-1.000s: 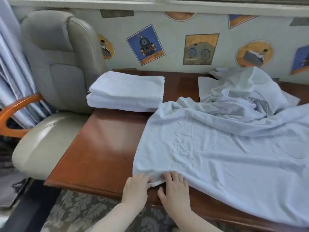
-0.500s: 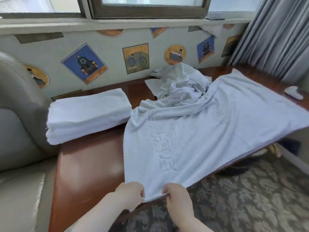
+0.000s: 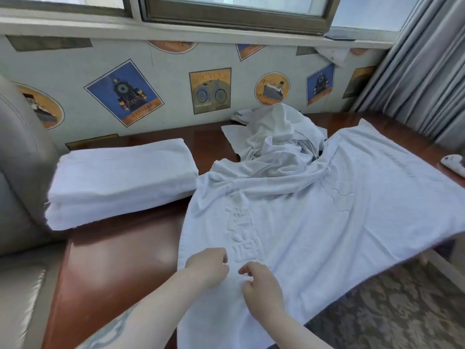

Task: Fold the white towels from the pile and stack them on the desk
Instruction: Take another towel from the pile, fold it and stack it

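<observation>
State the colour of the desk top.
Glossy reddish-brown wooden desk top, seen best in the head view.

White towels, red-brown table.
Spread towel [image 3: 314,222] white with embossed characters; folded stack [image 3: 120,182] plain white; table [image 3: 113,260] glossy red-brown; carpet [image 3: 402,311] grey floral; curtain [image 3: 427,59] grey.

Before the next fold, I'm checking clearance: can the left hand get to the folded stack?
Probably yes: only bare desk lies between the left hand and the folded stack.
</observation>
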A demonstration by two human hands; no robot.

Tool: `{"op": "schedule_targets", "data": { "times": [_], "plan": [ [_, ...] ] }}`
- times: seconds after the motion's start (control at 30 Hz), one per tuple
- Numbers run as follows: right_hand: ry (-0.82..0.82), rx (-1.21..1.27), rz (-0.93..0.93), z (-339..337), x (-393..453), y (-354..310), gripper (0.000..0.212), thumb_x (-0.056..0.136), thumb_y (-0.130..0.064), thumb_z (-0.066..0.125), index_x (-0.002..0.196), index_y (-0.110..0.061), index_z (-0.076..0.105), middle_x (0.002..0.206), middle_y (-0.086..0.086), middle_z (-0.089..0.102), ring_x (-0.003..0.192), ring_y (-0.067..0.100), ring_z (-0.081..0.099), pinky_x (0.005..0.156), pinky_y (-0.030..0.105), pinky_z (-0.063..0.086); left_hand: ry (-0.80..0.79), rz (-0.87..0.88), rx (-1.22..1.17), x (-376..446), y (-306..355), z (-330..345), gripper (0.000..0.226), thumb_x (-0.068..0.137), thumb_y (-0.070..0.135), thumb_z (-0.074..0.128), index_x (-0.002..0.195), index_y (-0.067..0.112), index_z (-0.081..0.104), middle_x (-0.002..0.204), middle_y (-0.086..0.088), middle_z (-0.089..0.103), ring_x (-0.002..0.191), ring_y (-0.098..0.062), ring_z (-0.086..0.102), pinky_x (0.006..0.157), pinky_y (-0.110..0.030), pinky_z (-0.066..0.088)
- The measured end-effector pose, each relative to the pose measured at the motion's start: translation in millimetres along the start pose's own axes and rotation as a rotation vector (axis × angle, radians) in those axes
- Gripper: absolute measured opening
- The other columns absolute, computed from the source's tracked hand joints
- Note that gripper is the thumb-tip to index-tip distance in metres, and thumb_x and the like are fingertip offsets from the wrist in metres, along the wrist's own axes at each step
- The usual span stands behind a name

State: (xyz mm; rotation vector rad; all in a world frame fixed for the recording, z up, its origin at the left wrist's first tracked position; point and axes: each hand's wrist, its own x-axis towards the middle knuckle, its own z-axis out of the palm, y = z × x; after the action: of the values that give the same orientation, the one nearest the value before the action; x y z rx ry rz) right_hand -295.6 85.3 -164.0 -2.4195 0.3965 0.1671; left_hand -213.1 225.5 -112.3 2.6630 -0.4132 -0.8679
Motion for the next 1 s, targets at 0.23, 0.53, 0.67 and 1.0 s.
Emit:
{"op": "schedule_targets", "data": {
  "times": [0.23,0.53,0.67,1.0],
  "plan": [
    [-0.05,-0.012,-0.131,-45.3,142.1,-9.0,0.041,0.087,-0.006,0.048,0.12,-0.03,0.056,0.122,-0.016,0.055,0.104,0.008,0.054,0.082,0.024,0.042,0.388,-0.145,-0.498,105.9,13.6,-21.3,0.04,0.089,0.015,0.054,0.128,0.024,0.051,0.139,0.009,0.042,0.129,-0.013,0.041,0.097,-0.033,0.044],
    [-0.133,-0.027,-0.247,-52.1,355.1,-101.2,0.055,0.095,-0.007,0.04,0.146,-0.028,0.036,0.157,-0.01,0.028,0.126,0.014,0.05,0.087,0.029,0.042,0.901,-0.517,-0.407,189.0,21.9,-51.1,0.054,0.084,0.016,0.07,0.134,0.014,0.05,0.141,-0.005,0.047,0.122,-0.03,0.037,0.1,-0.042,0.034],
    [-0.43,-0.419,-0.213,-17.2,388.6,-115.4,0.072,0.087,-0.007,0.047,0.148,-0.037,0.025,0.158,0.0,0.011,0.087,0.024,0.059,0.053,0.027,0.035,0.857,-0.513,-0.31,203.6,17.4,-29.5,0.069,0.085,0.016,0.071,0.145,0.008,0.04,0.152,-0.011,0.036,0.114,-0.034,0.048,0.099,-0.044,0.042],
    [-0.063,0.41,-0.485,-51.3,367.7,-126.3,0.028,0.084,0.009,0.046,0.097,-0.011,0.061,0.107,0.0,0.049,0.098,0.017,0.049,0.08,0.026,0.04,0.692,-0.565,-0.677,195.4,22.2,-77.9,0.021,0.073,0.019,0.068,0.089,0.027,0.056,0.058,0.014,0.047,0.062,-0.014,0.048,0.058,-0.036,0.04]
  ]
}}
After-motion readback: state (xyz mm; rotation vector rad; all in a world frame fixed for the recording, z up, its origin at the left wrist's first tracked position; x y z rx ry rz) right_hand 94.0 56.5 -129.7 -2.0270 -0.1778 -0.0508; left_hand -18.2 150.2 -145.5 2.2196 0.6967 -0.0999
